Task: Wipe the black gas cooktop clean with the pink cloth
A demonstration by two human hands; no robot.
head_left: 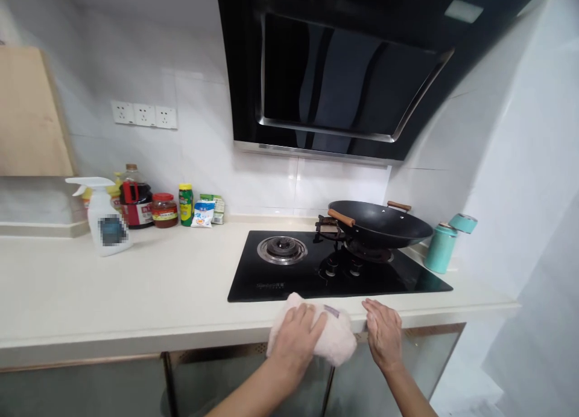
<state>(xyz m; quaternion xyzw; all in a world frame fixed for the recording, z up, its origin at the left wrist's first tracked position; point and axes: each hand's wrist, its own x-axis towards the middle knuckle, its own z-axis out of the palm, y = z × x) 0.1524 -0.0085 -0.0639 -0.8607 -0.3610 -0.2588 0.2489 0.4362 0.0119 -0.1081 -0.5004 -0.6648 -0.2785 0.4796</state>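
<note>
My left hand [296,338] grips a pale pink cloth [337,341] at the front edge of the countertop [181,284]. Part of the cloth hangs past the edge, and a small purple-grey tag shows on it. To the right of the cloth, apart from it, my right hand [384,332] is by the counter edge with its fingers stretched out and nothing seen in them. Just beyond both hands lies the black glass gas stove [294,284]. A black wok [380,224] with wooden handles sits over its right burner; the left burner [282,249] is bare.
A white spray bottle [106,218] stands at the left, near a dark sauce jug [136,200], a red-lidded jar [164,210], a green shaker [185,204] and small packets [203,213]. A teal canister [441,248] stands beside the wok. The range hood [335,73] slants overhead.
</note>
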